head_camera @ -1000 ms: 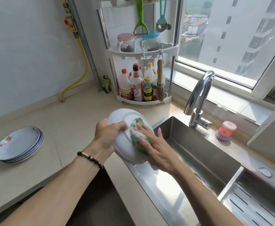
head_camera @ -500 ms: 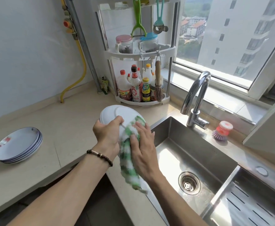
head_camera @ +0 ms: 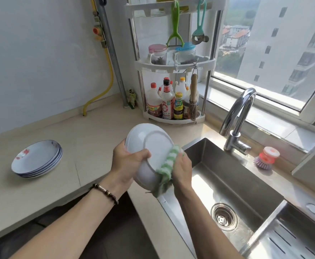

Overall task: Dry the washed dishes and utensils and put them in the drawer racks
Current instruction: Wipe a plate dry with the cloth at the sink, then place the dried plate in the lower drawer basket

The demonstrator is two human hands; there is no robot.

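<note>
Plate [head_camera: 153, 144] between both hands, cloth [head_camera: 168, 161]

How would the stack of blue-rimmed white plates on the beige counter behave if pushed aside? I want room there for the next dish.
The stack of blue-rimmed white plates would probably slide rather than tip, since it sits low and wide on the smooth beige counter. The plates look glazed, likely ceramic, so heavy and chip-prone. The upper ones may shift, being stacked loose.
</note>
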